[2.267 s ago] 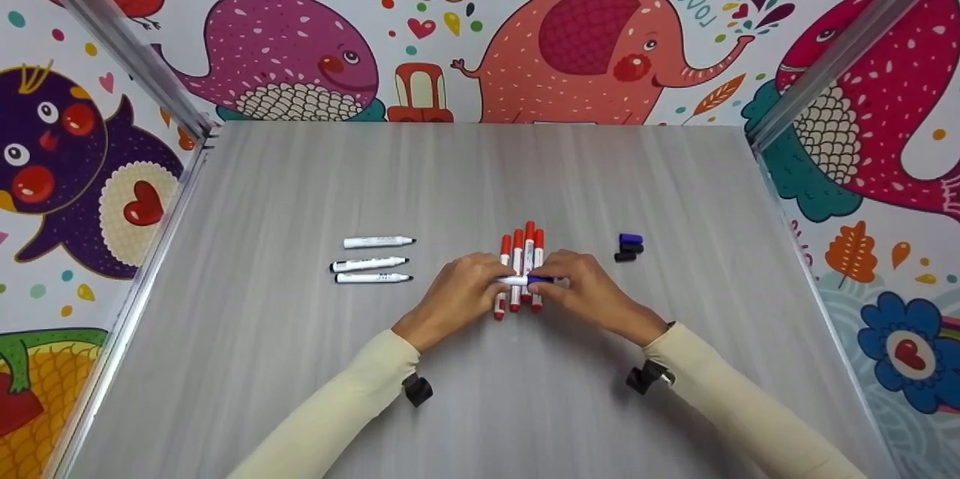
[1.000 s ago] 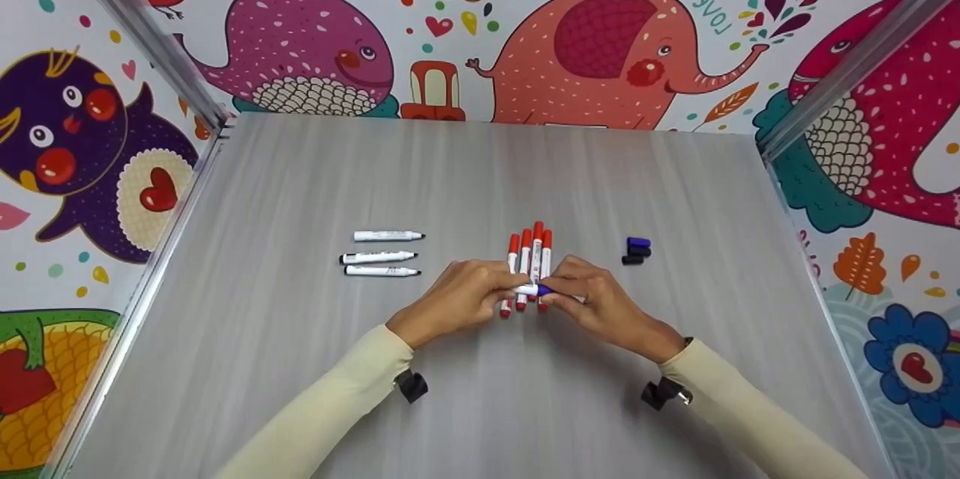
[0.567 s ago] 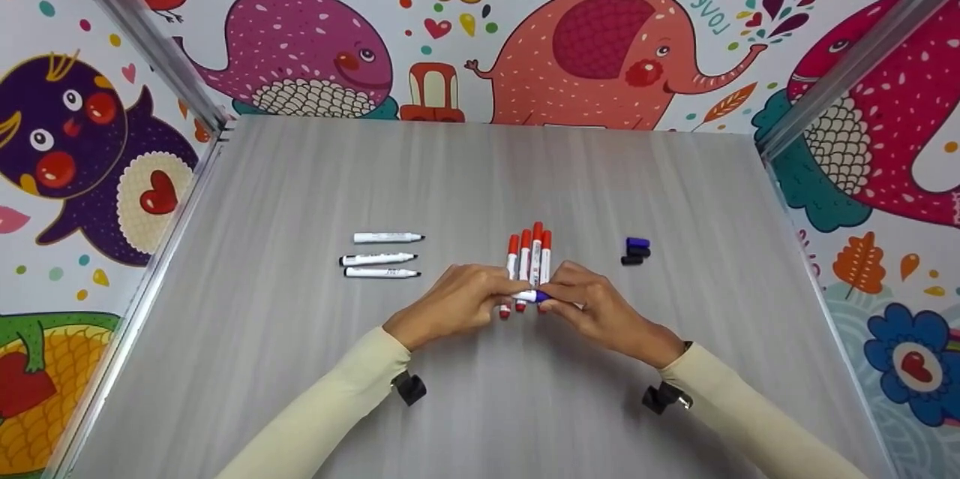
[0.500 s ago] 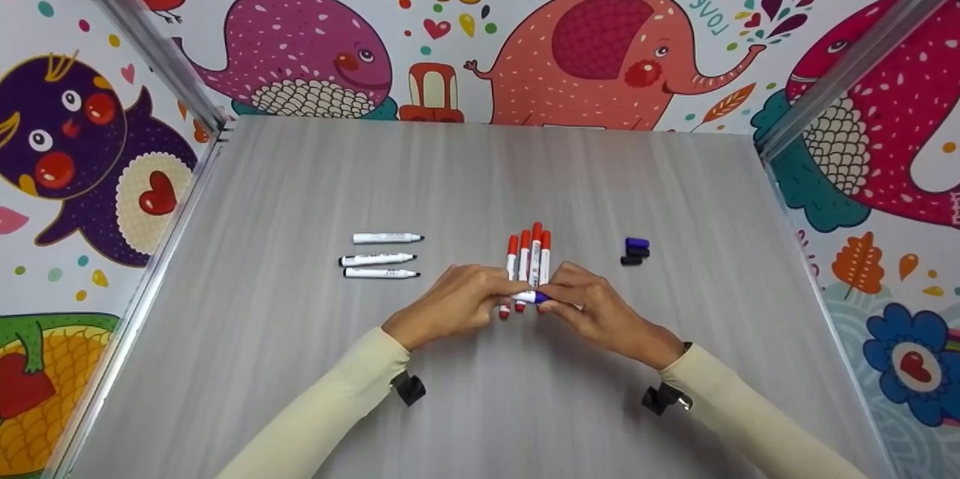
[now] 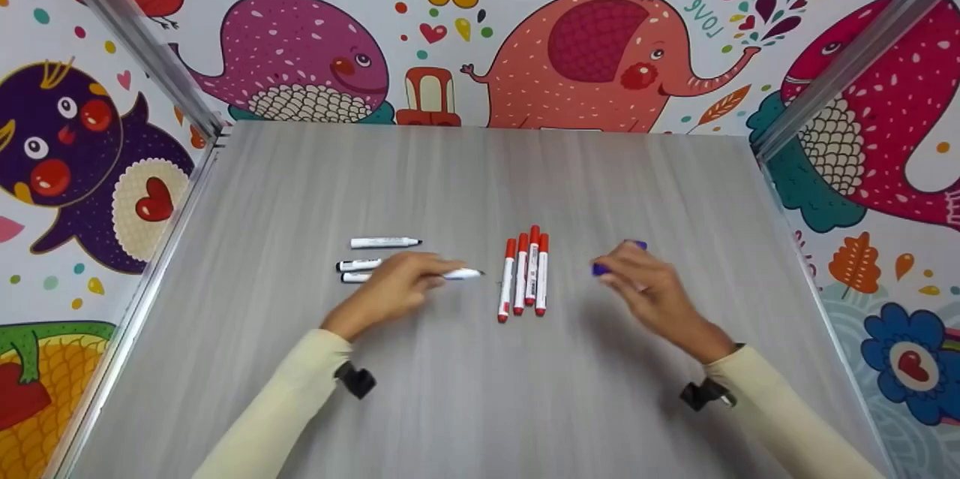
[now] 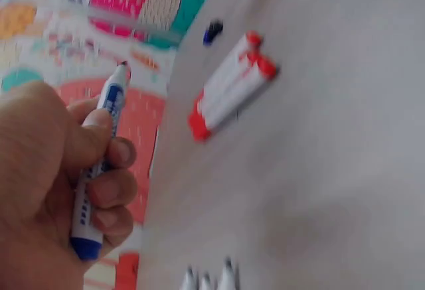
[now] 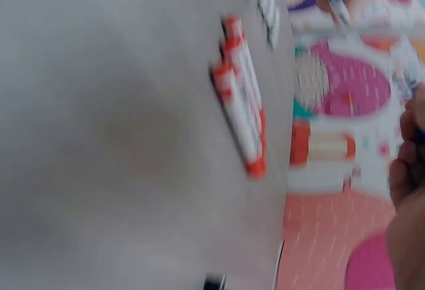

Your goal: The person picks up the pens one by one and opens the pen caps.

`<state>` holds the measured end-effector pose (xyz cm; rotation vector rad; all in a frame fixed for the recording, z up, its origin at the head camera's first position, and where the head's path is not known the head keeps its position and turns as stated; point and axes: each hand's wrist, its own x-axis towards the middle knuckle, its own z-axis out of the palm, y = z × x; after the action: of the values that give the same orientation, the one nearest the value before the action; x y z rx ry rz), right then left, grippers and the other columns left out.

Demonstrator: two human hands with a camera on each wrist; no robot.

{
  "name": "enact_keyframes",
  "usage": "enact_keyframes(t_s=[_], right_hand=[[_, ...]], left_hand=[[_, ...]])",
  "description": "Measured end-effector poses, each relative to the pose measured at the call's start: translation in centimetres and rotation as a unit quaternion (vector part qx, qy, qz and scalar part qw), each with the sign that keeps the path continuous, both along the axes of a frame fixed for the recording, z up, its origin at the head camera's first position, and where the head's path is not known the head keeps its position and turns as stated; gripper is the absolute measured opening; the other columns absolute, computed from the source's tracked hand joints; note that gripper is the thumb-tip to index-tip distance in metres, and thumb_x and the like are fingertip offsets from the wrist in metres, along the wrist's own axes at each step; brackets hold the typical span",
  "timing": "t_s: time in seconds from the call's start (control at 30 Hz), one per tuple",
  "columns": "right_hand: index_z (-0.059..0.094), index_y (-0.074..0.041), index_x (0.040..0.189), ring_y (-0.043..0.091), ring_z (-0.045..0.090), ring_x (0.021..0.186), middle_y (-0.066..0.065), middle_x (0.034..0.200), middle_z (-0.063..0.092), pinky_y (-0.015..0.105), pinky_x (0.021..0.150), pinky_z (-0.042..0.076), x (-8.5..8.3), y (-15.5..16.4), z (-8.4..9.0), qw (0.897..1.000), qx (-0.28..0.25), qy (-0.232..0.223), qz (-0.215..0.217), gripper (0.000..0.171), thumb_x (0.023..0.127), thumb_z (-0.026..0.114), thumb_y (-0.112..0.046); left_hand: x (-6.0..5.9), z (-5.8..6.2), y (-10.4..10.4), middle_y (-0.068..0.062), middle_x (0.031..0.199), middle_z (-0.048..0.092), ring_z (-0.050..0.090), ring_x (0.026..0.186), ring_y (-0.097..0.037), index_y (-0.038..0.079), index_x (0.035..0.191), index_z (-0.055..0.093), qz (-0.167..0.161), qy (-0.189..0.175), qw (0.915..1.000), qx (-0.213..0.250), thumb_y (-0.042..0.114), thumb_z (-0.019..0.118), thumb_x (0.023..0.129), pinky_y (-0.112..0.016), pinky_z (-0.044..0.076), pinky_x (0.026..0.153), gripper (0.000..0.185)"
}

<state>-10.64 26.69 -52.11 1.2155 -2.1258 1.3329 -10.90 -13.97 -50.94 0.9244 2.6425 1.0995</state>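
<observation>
My left hand (image 5: 394, 287) grips an uncapped whiteboard marker (image 6: 109, 114) with a white barrel, blue end and dark tip. In the head view the tip points right, toward the red markers. Between the fingertips of my right hand (image 5: 652, 287) is a blue-purple marker cap (image 5: 600, 269). Several capped red markers (image 5: 521, 276) lie side by side between the hands. Uncapped white markers (image 5: 385, 242) lie at the left, partly covered by my left hand. Behind my right hand, one loose purple cap (image 5: 640, 245) peeks out; the other caps there are hidden.
A pale wood-grain table (image 5: 480, 404) carries everything. Metal posts (image 5: 180, 92) stand at its far corners, with a patterned wall (image 5: 450, 36) behind. In the left wrist view, the loose caps (image 6: 213, 32) sit beyond the red markers. The right wrist view is blurred.
Half a second ago both hands met over the red markers, holding the blue marker together. The cap is now off; my left hand moved left with the marker, my right hand right with the cap.
</observation>
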Motion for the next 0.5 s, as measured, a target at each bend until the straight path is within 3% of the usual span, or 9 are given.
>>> enact_keyframes(t_s=[0.1, 0.17, 0.3, 0.4, 0.5], right_hand=[[0.081, 0.005, 0.118, 0.023, 0.063, 0.092, 0.014, 0.099, 0.076, 0.019, 0.086, 0.051, -0.6, 1.6, 0.4, 0.999, -0.013, -0.006, -0.052, 0.044, 0.080, 0.078, 0.026], [0.082, 0.002, 0.119, 0.022, 0.062, 0.094, 0.014, 0.100, 0.076, 0.017, 0.085, 0.051, -0.7, 1.9, 0.5, 0.997, -0.003, -0.016, -0.070, 0.049, 0.077, 0.080, 0.027], [0.083, 0.000, 0.120, 0.021, 0.062, 0.096, 0.012, 0.106, 0.078, 0.017, 0.085, 0.050, -0.4, 2.3, 0.3, 0.995, 0.013, -0.042, -0.095, 0.047, 0.080, 0.082, 0.024], [0.082, -0.001, 0.121, 0.020, 0.063, 0.096, 0.012, 0.111, 0.077, 0.015, 0.084, 0.050, -0.2, 2.8, 0.2, 0.992, 0.024, -0.056, -0.107, 0.045, 0.083, 0.081, 0.024], [0.082, 0.000, 0.121, 0.020, 0.063, 0.093, 0.015, 0.114, 0.072, 0.015, 0.082, 0.050, -0.4, 3.3, 0.1, 0.991, 0.027, -0.060, -0.115, 0.044, 0.084, 0.080, 0.024]], left_hand=[[0.0, -0.1, -2.2, -0.005, 0.129, 0.079, 0.061, 0.091, -0.016, 0.015, 0.142, 0.076, 0.053, -0.019, 0.9981, 0.025, 0.000, 0.071, 0.104, -0.035, 0.051, 0.081, 0.042], [0.2, 0.0, -2.6, -0.007, 0.133, 0.078, 0.064, 0.094, -0.016, 0.011, 0.142, 0.076, 0.071, -0.025, 0.9963, 0.042, 0.000, 0.073, 0.103, -0.035, 0.052, 0.083, 0.040], [0.5, 0.1, -2.6, -0.011, 0.117, 0.081, 0.069, 0.096, -0.018, 0.003, 0.128, 0.078, 0.088, -0.017, 0.9945, 0.054, 0.000, 0.077, 0.100, -0.039, 0.057, 0.085, 0.028], [0.5, -0.3, -2.6, -0.005, 0.107, 0.080, 0.071, 0.097, -0.017, 0.008, 0.115, 0.077, 0.093, -0.002, 0.9939, 0.059, 0.001, 0.079, 0.099, -0.041, 0.059, 0.088, 0.018], [0.6, -0.8, -2.8, 0.000, 0.109, 0.078, 0.070, 0.100, -0.018, 0.011, 0.111, 0.078, 0.102, 0.017, 0.9928, 0.061, 0.001, 0.081, 0.097, -0.042, 0.059, 0.090, 0.018]])
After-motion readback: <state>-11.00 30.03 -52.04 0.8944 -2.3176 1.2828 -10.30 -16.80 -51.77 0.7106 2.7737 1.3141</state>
